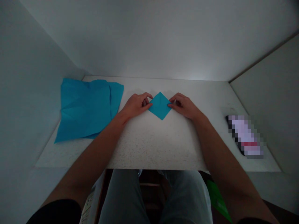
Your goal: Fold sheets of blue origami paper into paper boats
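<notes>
Head view: desk [149,147] is carrying blue sheets [85,107] at left; folded paper [161,109] is lying mid-desk, probably handling light, thin, easily creased. Left hand [137,105] and right hand [183,105] are pinching its side corners, sensible hold points.

Phone [245,135] — pixelated; left sleeve [56,213] — cut off.

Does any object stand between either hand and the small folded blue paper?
Nothing visible does: the left hand and right hand touch the folded blue paper near its side corners. The larger blue sheets lie off to the left, the phone off to the right.
</notes>
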The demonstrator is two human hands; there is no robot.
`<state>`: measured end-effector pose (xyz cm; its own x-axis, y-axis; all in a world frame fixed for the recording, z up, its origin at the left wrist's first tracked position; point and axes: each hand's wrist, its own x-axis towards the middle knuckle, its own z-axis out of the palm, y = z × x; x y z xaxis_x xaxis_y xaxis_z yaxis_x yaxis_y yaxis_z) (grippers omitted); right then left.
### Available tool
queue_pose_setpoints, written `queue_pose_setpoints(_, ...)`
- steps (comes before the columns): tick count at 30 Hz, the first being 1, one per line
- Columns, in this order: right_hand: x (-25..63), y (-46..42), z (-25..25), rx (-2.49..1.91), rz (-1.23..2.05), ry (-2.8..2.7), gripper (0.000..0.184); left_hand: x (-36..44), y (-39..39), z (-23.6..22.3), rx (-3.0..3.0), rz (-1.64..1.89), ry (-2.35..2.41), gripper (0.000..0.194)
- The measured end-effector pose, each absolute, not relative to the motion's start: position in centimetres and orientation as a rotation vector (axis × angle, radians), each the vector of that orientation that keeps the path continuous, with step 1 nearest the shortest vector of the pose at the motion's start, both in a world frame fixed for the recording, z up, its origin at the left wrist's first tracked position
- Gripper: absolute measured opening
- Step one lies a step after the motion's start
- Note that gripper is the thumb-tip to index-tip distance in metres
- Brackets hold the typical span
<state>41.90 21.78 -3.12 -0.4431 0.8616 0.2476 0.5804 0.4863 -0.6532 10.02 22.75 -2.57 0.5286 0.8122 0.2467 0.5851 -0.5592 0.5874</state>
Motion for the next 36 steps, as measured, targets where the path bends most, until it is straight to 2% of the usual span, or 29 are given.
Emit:
queue_pose_setpoints(2, 41.7, 21.7, -3.1, -1.180, 0.649, -2.152, 0.040, 10.2, 22.6, -2.6, 2.424, 0.707, 1.158, 0.035)
queue_pose_setpoints(4, 41.6, 21.5, -3.0, -1.177, 0.636, -2.145, 0.052, 10.3, 22.6, -2.7, 2.492, 0.713, 1.160, 0.032)
queue_pose_setpoints(9, 41.3, 21.5, -2.7, -1.171, 0.641, -2.164, 0.032, 10.3, 22.8, -2.8, 2.364, 0.744, 1.130, 0.029)
queue_pose_setpoints(16, 40.9, 21.5, -3.4, -1.215, 0.639, -2.103, 0.049, 10.4, 22.9, -3.1, 2.296, 0.788, 1.196, 0.032)
queue_pose_setpoints(22, 41.1, 21.9, -3.9, -1.131, 0.513, -2.239, 0.032, 10.0, 23.1, -3.3, 2.512, 0.730, 1.195, 0.036)
queue_pose_setpoints(26, 41.7, 22.1, -3.8, -1.044, 0.453, -2.347, 0.032, 10.0, 22.5, -3.1, 2.610, 0.551, 1.105, 0.051)
queue_pose_setpoints(31, 42.6, 21.9, -3.3, -1.012, 0.572, -2.339, 0.044, 10.2, 22.0, -2.9, 2.577, 0.526, 0.988, 0.056)
queue_pose_setpoints(33, 42.7, 21.8, -3.0, -1.068, 0.648, -2.303, 0.048, 10.3, 22.0, -2.8, 2.567, 0.573, 0.932, 0.051)
queue_pose_setpoints(36, 42.4, 21.7, -2.7, -1.174, 0.716, -2.227, 0.052, 10.5, 22.1, -2.6, 2.566, 0.643, 0.961, 0.033)
